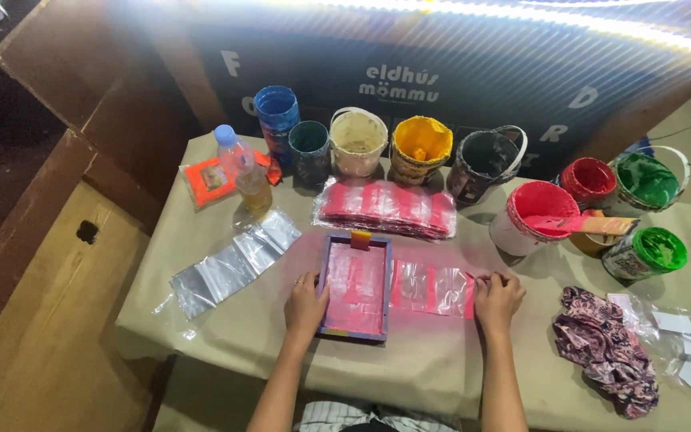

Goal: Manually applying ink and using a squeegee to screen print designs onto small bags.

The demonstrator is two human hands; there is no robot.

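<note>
A table point(225, 336) under tan cloth bears a row of paint buckets point(417, 148) along its far edge, a stack of red-printed bags point(385, 208) before them and a patterned rag point(605, 348) at the right. At its middle lies a purple-framed screen point(354, 286) stained pink, with a printed clear bag point(429, 288) just right of it. The left hand point(305, 304) lies on the screen's left edge, fingers curled on the frame, while the right hand point(497, 298) pinches the bag's right end.
</note>
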